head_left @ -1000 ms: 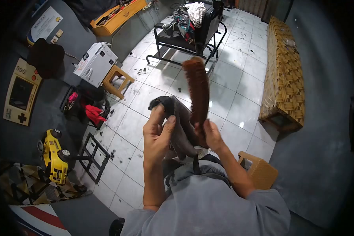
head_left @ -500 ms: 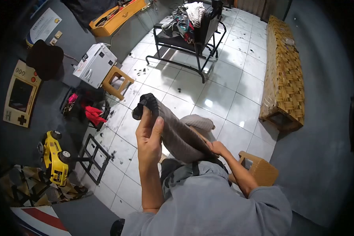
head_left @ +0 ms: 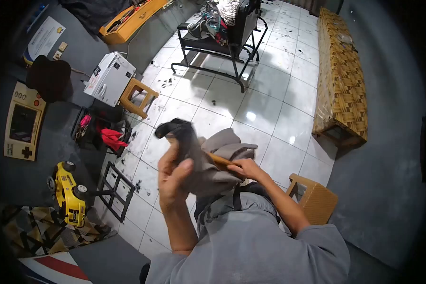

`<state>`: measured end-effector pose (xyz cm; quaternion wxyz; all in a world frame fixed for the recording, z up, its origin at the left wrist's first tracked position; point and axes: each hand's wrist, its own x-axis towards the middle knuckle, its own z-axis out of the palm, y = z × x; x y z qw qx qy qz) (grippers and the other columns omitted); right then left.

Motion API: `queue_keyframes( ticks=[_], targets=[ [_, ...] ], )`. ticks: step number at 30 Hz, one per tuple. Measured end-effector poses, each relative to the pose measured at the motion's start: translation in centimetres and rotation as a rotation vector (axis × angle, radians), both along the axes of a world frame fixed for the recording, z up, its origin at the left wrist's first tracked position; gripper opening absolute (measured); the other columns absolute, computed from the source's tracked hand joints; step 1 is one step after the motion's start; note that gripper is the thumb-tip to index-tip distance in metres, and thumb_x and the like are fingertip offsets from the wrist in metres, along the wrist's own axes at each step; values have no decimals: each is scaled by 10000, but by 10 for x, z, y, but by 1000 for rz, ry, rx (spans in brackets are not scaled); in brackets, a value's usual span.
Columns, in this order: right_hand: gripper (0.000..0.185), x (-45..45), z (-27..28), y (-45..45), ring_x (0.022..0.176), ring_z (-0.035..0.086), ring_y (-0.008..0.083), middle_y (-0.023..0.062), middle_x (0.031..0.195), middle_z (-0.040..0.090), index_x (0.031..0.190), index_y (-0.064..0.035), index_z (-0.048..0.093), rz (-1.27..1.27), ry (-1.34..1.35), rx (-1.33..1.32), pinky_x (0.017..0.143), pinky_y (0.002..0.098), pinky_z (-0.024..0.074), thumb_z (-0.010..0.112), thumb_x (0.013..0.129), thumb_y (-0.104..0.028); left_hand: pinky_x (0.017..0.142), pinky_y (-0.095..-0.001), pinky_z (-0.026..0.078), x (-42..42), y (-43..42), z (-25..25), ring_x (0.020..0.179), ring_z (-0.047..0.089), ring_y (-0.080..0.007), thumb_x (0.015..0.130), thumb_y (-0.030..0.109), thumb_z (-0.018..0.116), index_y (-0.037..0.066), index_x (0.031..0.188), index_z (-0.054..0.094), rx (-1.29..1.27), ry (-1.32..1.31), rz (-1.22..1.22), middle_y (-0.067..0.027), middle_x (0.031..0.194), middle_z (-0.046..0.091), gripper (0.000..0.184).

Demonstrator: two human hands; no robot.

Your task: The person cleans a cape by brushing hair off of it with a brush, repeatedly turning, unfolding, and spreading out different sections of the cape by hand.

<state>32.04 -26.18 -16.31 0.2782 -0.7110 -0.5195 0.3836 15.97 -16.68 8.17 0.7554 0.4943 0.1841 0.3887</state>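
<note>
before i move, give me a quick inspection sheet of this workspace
surface: white tiled floor, dark bits scattered over it
work items: grey-brown cloth with a black end, bunched and partly blurred; tan wooden handle against it, far end hidden
clutter: mixed clothes heaped on the black metal-framed chair; red cloth at left
left hand: holds the cloth near its black end
right hand: grips the handle
cables: thin pale cord by the white boxy appliance; at the hands, nothing seen
surroundings: woven tan bench-like box and tan stool at right, yellow toy car at left
</note>
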Motion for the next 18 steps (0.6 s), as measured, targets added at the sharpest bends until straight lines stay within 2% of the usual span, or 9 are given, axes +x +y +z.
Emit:
queue_keyframes(
  ticks=[1,3,7,9,11,13,14,17,18],
  targets=[
    [465,5,-21,-13,730,633,283,157,735,629,850,-51,654,-53,-365,-174,638,389,489,566,820,-507,947,-328,416,-4,0,3,1077,552,-238,753,122,597,-94,1303,379,-49,-32,64,-180,1198,533,630],
    [483,26,-49,-30,819,625,373,195,857,648,883,-54,672,-17,-443,-418,692,467,494,551,813,-516,970,-342,405,-5,1,6,1107,540,-258,749,104,588,-84,1318,364,26,-64,92,-191,1224,517,640],
    [504,51,-53,-41,734,633,341,197,850,654,869,-13,672,-207,-383,-449,669,458,484,520,843,-493,987,-354,391,-7,2,0,1130,527,-268,752,77,578,-86,1331,343,-47,-56,178,-207,1249,497,645],
    [523,68,-50,-31,520,550,230,109,656,617,772,-12,629,-246,-36,-97,507,362,448,489,872,-506,961,-325,399,-4,4,-3,1109,537,-245,743,86,604,-107,1300,377,-35,-15,101,-190,1215,525,632],
    [530,60,36,-14,414,376,103,-4,522,444,682,-56,534,-383,733,-58,387,250,314,479,880,-544,945,-303,400,-7,8,-7,1093,542,-228,736,94,621,-119,1272,413,8,58,-25,-182,1190,544,613],
    [493,47,87,-6,405,304,32,-64,509,317,649,-99,459,-303,1165,118,357,201,212,499,881,-532,878,-254,409,-15,13,-10,975,563,-169,714,101,653,-143,1174,505,113,166,-343,-155,1059,610,541],
    [464,40,89,-6,420,353,35,-61,537,402,667,-74,511,-120,1457,259,356,203,240,544,871,-490,853,-248,416,-14,12,-7,940,569,-157,710,100,656,-143,1161,514,150,190,-414,-150,1022,623,532],
    [420,30,85,-2,464,392,38,-59,585,468,717,-48,579,110,1150,88,389,196,277,551,892,-428,794,-236,428,-13,18,-2,858,581,-137,698,103,665,-141,1121,542,302,235,-562,-153,939,647,504],
    [378,29,54,7,516,416,47,-50,633,510,781,-27,629,297,1011,86,440,193,316,574,887,-386,792,-238,428,-15,21,-1,854,581,-137,700,106,663,-141,1116,545,342,249,-551,-155,932,647,499]
  ],
)
